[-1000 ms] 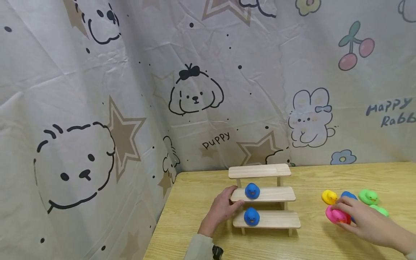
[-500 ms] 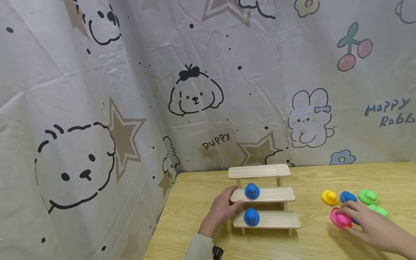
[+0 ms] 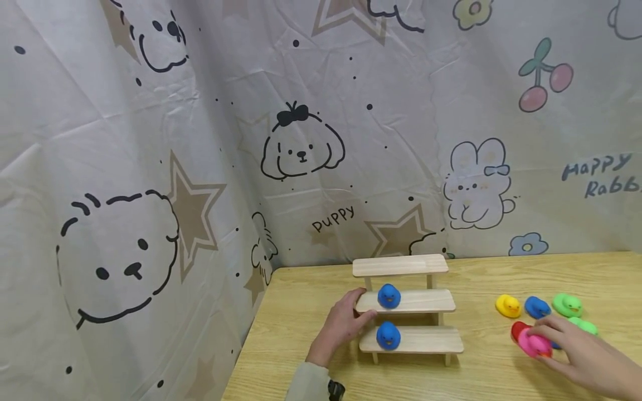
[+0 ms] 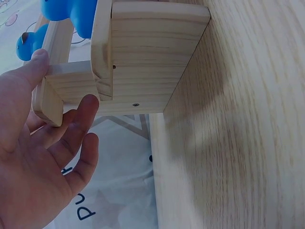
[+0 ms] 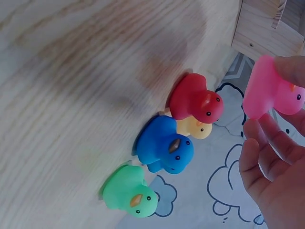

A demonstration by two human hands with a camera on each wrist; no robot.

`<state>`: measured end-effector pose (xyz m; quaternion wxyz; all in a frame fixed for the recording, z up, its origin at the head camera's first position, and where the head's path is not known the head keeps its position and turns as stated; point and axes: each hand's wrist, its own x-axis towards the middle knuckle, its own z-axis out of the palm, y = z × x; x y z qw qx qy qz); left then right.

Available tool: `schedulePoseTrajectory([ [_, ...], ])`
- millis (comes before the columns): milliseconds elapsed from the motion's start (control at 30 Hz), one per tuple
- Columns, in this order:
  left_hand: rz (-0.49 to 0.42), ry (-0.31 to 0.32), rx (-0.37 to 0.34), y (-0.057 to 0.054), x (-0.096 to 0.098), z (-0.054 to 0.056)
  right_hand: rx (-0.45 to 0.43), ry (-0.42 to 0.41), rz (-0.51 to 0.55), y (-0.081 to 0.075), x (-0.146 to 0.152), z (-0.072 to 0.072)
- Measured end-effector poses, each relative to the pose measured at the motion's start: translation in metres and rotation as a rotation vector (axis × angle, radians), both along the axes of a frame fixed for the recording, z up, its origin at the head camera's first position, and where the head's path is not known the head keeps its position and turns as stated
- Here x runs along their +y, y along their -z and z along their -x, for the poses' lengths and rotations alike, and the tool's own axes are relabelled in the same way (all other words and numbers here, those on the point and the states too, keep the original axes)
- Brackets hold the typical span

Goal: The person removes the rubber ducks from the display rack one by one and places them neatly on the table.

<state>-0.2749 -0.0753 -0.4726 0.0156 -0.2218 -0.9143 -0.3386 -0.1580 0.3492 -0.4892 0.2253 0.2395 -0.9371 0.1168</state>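
Observation:
My left hand point(image 3: 341, 328) grips the left end of the middle step of a small wooden display stand point(image 3: 421, 301). Its thumb lies along the board's edge in the left wrist view, with fingers beneath. One blue rubber duck point(image 3: 389, 296) sits on the middle step and another blue rubber duck point(image 3: 388, 336) on the lowest, both toward the left. My right hand point(image 3: 582, 351) pinches a pink rubber duck point(image 5: 262, 90) between thumb and fingers, raised off the table in the right wrist view. Close by stands a red rubber duck point(image 5: 188, 98), mostly covered in the head view.
Around the right hand on the wooden table point(image 3: 296, 301) stand a yellow duck point(image 3: 509, 306), a blue duck point(image 3: 538, 307), a green duck point(image 3: 567, 304), and another green duck point(image 5: 128, 191). A further blue duck point(image 5: 162, 143) is partly hidden. A patterned cloth point(image 3: 311, 195) hangs behind.
The right hand has moved a little right and nearer with the pink duck, which is now tilted differently. More of the red and blue ducks shows. The left hand has stayed put.

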Motion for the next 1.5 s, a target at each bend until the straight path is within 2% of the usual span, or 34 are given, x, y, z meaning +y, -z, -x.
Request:
schedulePoseTrajectory([
  [200,-0.005,0.003,0.004,-0.001,-0.001,0.000,-0.009,0.002,-0.002,0.003,0.001,0.000],
  [567,-0.019,0.015,0.002,0.001,-0.002,0.001,-0.108,-0.003,-0.026,0.007,0.003,-0.002],
  [800,-0.037,0.021,-0.012,-0.001,-0.002,0.000,-0.234,0.079,-0.039,0.006,0.002,-0.004],
  [900,-0.038,0.023,-0.012,-0.002,-0.002,0.000,-0.256,0.106,-0.040,0.006,0.002,-0.004],
  [1133,-0.028,0.014,-0.011,-0.002,-0.002,0.000,-0.196,0.121,-0.028,0.009,0.004,-0.005],
  [1367,-0.013,0.007,-0.009,-0.001,-0.001,0.000,-0.271,0.164,-0.027,0.011,0.012,-0.004],
  [1500,-0.017,0.010,-0.010,0.000,-0.001,0.000,-0.208,0.166,-0.008,0.014,0.016,-0.005],
])
